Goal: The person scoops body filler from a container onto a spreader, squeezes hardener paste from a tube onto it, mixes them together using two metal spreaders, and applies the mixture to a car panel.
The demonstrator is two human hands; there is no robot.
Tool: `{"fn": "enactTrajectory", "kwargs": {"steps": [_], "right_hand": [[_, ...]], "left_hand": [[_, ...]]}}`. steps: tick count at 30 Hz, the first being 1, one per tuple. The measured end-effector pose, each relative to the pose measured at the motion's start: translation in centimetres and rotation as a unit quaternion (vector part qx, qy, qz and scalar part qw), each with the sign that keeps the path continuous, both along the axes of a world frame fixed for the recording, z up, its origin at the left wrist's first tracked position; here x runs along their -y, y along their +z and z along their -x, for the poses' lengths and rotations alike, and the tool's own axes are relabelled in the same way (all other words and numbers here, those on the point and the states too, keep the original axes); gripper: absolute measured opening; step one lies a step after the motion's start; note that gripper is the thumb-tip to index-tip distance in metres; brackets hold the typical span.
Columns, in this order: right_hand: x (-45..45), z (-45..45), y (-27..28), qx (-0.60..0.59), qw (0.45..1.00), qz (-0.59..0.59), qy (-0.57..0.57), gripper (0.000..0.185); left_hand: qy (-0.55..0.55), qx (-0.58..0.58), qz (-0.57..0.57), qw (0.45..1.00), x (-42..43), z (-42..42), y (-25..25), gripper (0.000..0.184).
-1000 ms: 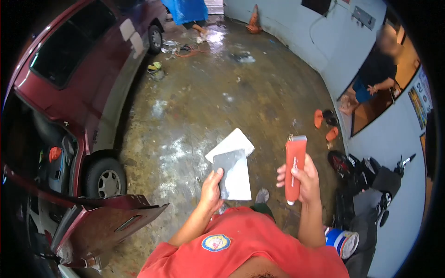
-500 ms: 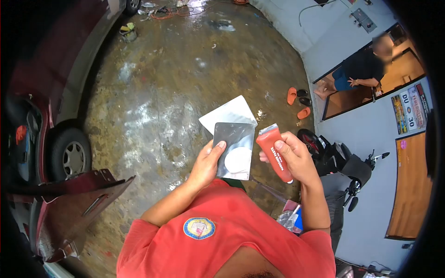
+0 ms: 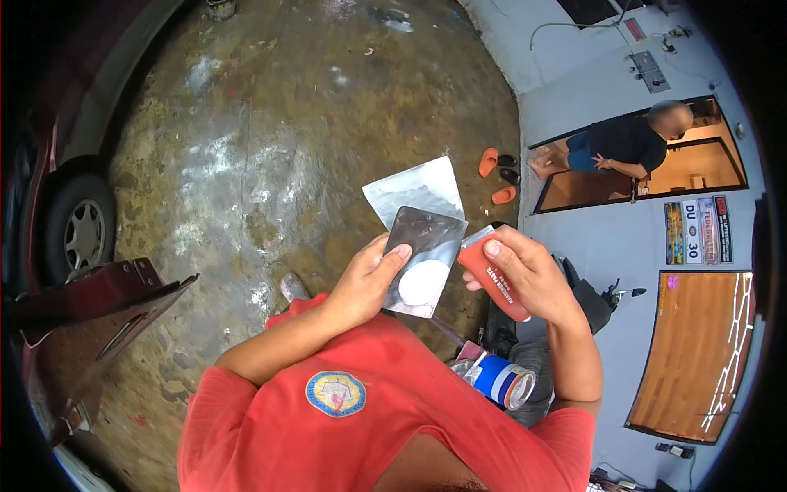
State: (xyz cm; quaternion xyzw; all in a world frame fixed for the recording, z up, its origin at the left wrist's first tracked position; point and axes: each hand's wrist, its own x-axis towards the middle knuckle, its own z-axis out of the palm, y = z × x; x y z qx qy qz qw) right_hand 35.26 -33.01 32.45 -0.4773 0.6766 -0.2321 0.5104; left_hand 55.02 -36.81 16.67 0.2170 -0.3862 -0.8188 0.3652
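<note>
My left hand [image 3: 366,281] grips a dark, flat, smooth plate [image 3: 424,233], with the thumb on its top face. A round white patch of paste [image 3: 423,284] lies on the lower part of this plate. Fanned out behind the plate is a lighter grey-white sheet [image 3: 420,185]; its lower part is hidden. My right hand [image 3: 534,272] is closed around a red tube labelled hardener paste [image 3: 493,281]. The tube's flat crimped end points up, close to the plate's right edge, and its other end slants down to the right.
A blue and white can [image 3: 502,380] stands low on the right, beside a dark motorcycle [image 3: 586,291]. A person [image 3: 631,148] is at the doorway, near orange slippers [image 3: 489,161]. On the left are a car wheel [image 3: 84,228] and a detached-looking maroon panel [image 3: 115,316].
The view has turned, bringing the blue and white can more into sight. The tube's crimped end is closer to the plate, and the plate is tilted more. Both hands keep their holds.
</note>
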Motion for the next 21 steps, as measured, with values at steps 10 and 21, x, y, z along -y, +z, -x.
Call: {"fn": "enactTrajectory", "kwargs": {"steps": [10,21], "right_hand": [[1.3,-1.4,1.3,-0.176,0.980,-0.028,0.092,0.024],[1.5,-2.5,1.5,-0.213,0.970,-0.022,0.116,0.023]], "left_hand": [[0.033,0.011,0.049,0.998,-0.1,-0.5,0.0,0.037],[0.045,0.025,0.065,0.997,0.0,-0.7,0.2,0.037]]}}
